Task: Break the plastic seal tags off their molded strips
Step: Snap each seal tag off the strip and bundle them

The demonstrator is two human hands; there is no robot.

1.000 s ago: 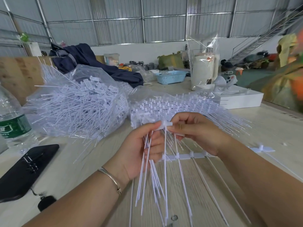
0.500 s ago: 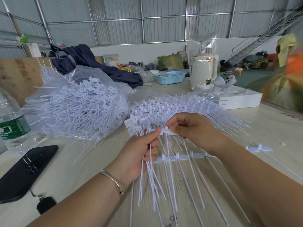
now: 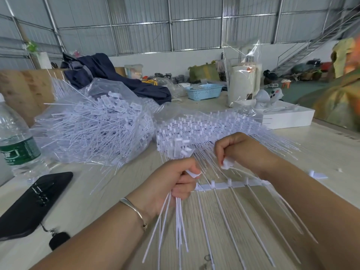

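Hands parted since earlier | left hand (image 3: 171, 184) fingers clench tag bundle (image 3: 175, 221) | right hand (image 3: 239, 151) pinches strip piece (image 3: 227, 164)

Bright, even daylight, soft shadows, wide-angle bending at edges (right side perhaps motion-blurred), slight overall softness.

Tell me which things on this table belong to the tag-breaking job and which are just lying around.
Job: left hand gripping loose tags; right hand pinching a tag head; molded strip; bagged tags.
Lying about: water bottle, phone, blue basket.
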